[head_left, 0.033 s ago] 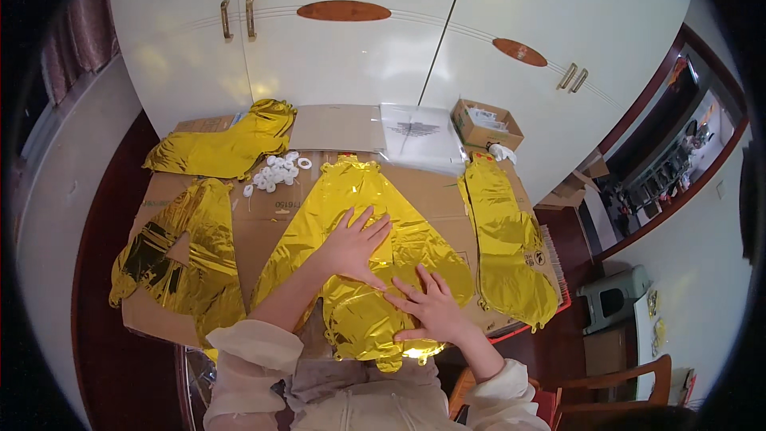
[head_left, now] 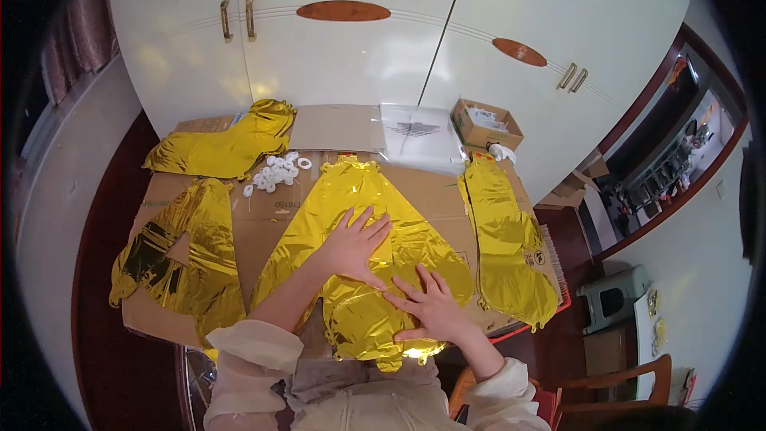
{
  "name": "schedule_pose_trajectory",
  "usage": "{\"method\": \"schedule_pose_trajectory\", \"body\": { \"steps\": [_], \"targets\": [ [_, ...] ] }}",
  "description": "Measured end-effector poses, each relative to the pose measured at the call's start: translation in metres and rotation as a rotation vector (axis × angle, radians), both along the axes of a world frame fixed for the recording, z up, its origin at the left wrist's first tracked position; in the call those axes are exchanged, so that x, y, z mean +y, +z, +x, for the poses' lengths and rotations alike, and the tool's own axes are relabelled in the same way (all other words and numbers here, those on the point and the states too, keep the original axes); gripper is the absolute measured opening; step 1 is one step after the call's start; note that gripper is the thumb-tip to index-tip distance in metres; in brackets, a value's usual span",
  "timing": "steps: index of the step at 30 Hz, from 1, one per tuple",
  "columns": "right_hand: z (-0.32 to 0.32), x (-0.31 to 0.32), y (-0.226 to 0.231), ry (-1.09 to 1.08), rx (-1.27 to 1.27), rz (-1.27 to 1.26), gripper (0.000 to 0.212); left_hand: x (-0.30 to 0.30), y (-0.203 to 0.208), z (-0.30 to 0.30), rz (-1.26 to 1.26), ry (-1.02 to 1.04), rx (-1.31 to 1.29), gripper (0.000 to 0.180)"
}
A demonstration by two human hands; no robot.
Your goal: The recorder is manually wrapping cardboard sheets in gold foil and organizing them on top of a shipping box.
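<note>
Left hand [head_left: 351,246] is flat with fingers spread, pressing down on the gold foil balloon [head_left: 359,215] that lies in the middle of the cardboard sheet [head_left: 263,223] — I can see it's holding nothing, just palm on foil. Right hand [head_left: 431,307] is also splayed flat, on the balloon's lower part near my body, just beside the left one. More gold foil balloons lie around: one at far left [head_left: 179,251], one at upper left [head_left: 227,148], one at right [head_left: 507,239]. Small white rings [head_left: 275,172] sit in a pile just above the middle balloon — a small open box [head_left: 485,124] further back.
</note>
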State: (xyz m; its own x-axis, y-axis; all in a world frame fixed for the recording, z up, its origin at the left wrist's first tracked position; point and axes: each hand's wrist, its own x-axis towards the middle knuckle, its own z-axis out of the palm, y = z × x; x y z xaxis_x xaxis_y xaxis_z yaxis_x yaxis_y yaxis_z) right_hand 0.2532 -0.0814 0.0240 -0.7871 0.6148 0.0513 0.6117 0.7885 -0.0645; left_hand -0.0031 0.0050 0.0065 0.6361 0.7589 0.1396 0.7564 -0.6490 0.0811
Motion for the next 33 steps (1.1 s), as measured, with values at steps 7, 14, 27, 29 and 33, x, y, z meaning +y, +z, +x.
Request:
{"method": "schedule_pose_trajectory", "body": {
  "steps": [7,14,27,29,33],
  "targets": [
    [-0.002,-0.002,0.004,-0.005,-0.098,-0.015,0.110,-0.002,0.002,-0.001,0.010,-0.009,0.004,0.127],
    [-0.002,-0.003,0.010,-0.010,-0.129,-0.073,0.123,-0.004,0.009,-0.002,-0.024,-0.009,0.031,0.130],
    [0.038,-0.061,0.013,-0.571,0.414,-0.059,0.075,-0.002,0.004,0.000,-0.017,-0.010,0.019,0.132],
    [0.051,-0.093,-0.021,-0.823,0.775,-0.135,0.039,-0.001,0.004,0.001,-0.022,-0.012,0.020,0.132],
    [0.044,-0.131,-0.029,-1.075,0.989,-0.723,0.023,-0.002,0.003,0.000,-0.012,-0.012,0.026,0.132]
  ]
}}
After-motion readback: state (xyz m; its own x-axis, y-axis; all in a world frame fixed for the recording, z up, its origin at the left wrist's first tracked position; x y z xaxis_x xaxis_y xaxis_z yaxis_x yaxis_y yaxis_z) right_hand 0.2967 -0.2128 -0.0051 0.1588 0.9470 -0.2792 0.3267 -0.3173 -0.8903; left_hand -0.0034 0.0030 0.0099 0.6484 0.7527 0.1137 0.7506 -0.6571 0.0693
